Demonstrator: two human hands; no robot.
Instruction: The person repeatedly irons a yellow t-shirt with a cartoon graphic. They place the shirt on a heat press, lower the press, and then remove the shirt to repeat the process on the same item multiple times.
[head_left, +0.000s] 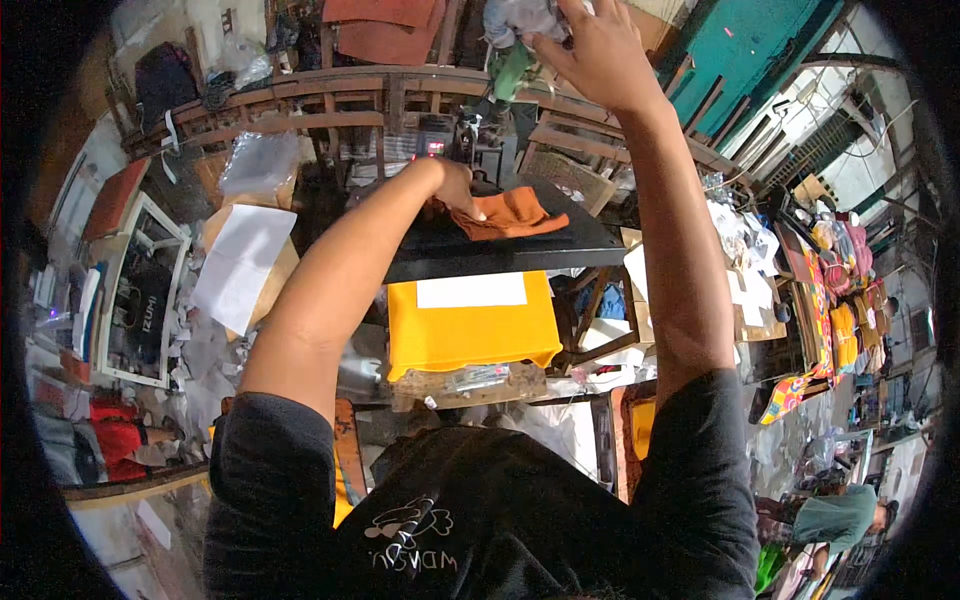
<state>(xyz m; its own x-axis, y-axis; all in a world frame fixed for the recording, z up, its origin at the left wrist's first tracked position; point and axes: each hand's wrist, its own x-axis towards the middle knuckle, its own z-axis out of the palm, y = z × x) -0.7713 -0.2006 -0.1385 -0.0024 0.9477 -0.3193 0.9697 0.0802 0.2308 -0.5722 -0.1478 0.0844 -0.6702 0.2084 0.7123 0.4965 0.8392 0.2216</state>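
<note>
My left hand (456, 191) is at the left edge of a folded orange-brown cloth (514, 215), its fingertips gripping the fabric. The cloth lies on a flat black machine bed (510, 251). Behind it stands a dark machine head (466, 139) beside a small red-lit digital display (434, 147). My right hand (600, 52) is raised at the top of the view with its fingers apart and nothing seen in them; the fingertips reach the frame's edge. Past that hand hangs a bundle of clear plastic (517, 21).
Below the bed, a yellow cloth (472, 337) bears a white sheet (471, 290). Another white sheet (247, 262) lies on cardboard at left. Wooden rails (300, 90) run behind the machine. Stacked coloured fabrics (844, 330) are at right; a person in a green shirt (836, 517) is at lower right.
</note>
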